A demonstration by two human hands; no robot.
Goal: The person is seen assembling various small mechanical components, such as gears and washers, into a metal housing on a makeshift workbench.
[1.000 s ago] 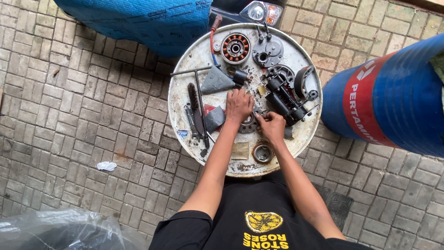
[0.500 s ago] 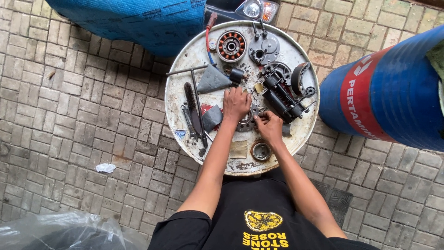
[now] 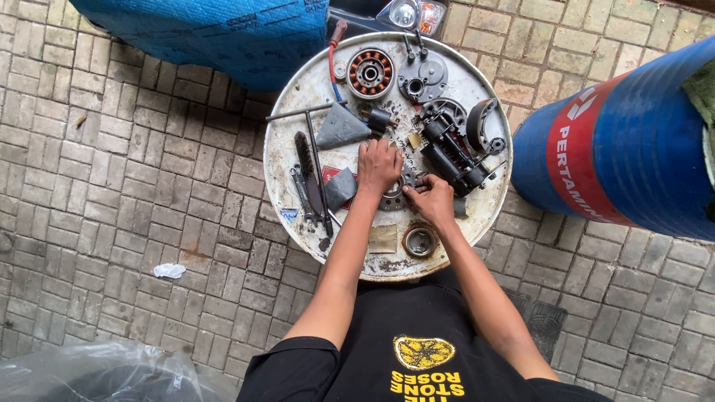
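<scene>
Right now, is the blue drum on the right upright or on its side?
On its side. The blue drum lies across the brick paving; its curved wall and red band face the camera, no end showing.

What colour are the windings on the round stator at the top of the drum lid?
Copper-orange, ringing a dark metal hub; the stator shows clearly in the head view.

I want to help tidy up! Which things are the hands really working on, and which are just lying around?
In use:
left hand and right hand, both on the round toothed metal part

Lying about:
copper-wound coil ring
wire brush
T-handle wrench
small metal ring
grey rag
blue drum
</scene>
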